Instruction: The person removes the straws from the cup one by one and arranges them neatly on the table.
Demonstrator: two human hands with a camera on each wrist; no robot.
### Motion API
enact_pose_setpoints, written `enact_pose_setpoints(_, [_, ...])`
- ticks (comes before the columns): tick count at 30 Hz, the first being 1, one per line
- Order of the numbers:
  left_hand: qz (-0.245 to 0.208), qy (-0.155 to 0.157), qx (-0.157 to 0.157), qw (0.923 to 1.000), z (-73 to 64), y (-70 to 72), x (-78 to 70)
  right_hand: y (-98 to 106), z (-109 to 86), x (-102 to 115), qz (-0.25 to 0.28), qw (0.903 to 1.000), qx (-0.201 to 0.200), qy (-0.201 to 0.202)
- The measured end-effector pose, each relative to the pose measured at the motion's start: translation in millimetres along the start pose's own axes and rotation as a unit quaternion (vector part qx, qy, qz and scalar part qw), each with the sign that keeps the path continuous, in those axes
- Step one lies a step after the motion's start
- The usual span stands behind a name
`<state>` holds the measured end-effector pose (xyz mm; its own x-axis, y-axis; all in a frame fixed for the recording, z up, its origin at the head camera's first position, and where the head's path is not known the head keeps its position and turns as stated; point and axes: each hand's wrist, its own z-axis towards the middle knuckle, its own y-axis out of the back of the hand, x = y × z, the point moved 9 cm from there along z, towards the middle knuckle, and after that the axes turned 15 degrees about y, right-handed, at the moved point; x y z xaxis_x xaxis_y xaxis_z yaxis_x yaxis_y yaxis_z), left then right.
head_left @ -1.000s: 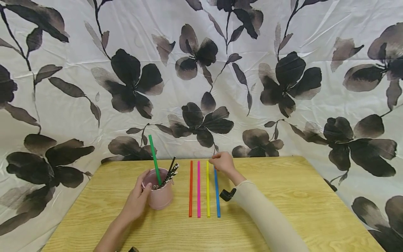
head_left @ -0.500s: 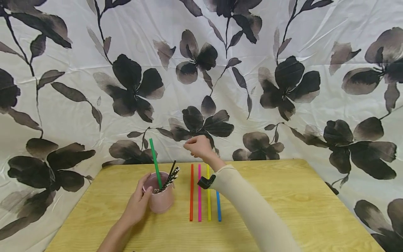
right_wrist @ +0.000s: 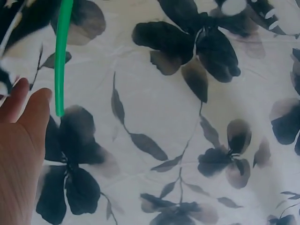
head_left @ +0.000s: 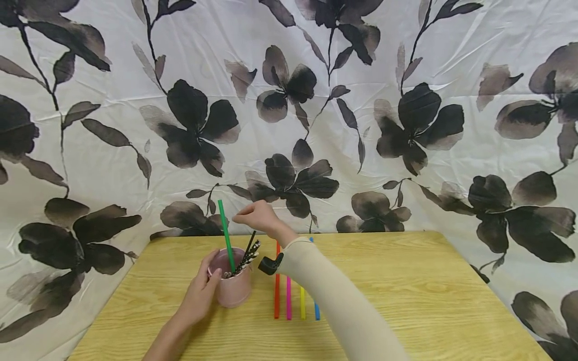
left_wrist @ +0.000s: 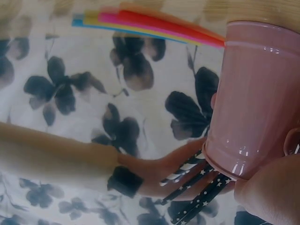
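A pink mug (head_left: 234,291) stands on the table, and my left hand (head_left: 198,296) grips it from the left side. Its handle (left_wrist: 293,142) shows at the edge of the left wrist view. Out of the mug rise a tall green straw (head_left: 227,235) and several black patterned straws (head_left: 249,255). My right hand (head_left: 259,216) hovers above the mug, just right of the green straw's upper part. In the right wrist view, the thumb and a finger point toward the green straw (right_wrist: 61,61), with a small gap before it. Nothing shows in that hand.
Red (head_left: 277,296), pink (head_left: 289,301), yellow (head_left: 303,303) and blue (head_left: 317,311) straws lie side by side on the wooden table (head_left: 397,281), partly covered by my right sleeve (head_left: 338,296). A floral cloth (head_left: 343,165) hangs behind the table.
My right hand has moved left, from the far ends of the yellow and blue straws to beside the green straw. My left hand keeps its grip on the mug.
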<state>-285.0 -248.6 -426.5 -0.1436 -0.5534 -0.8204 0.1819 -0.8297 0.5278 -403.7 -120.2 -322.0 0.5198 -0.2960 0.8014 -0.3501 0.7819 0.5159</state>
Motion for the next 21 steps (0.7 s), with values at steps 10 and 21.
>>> enact_pose_setpoints(10, [-0.011, 0.015, 0.004, 0.9998, 1.7, 0.6, 3.3, -22.3, 8.5, -3.6, 0.051, 0.9978, 0.04, -0.013])
enact_pose_setpoints(21, [-0.013, 0.018, 0.007, 0.9997, 1.4, -0.5, 3.2, -37.9, 11.8, -16.1, 0.069, 0.9968, 0.031, -0.027])
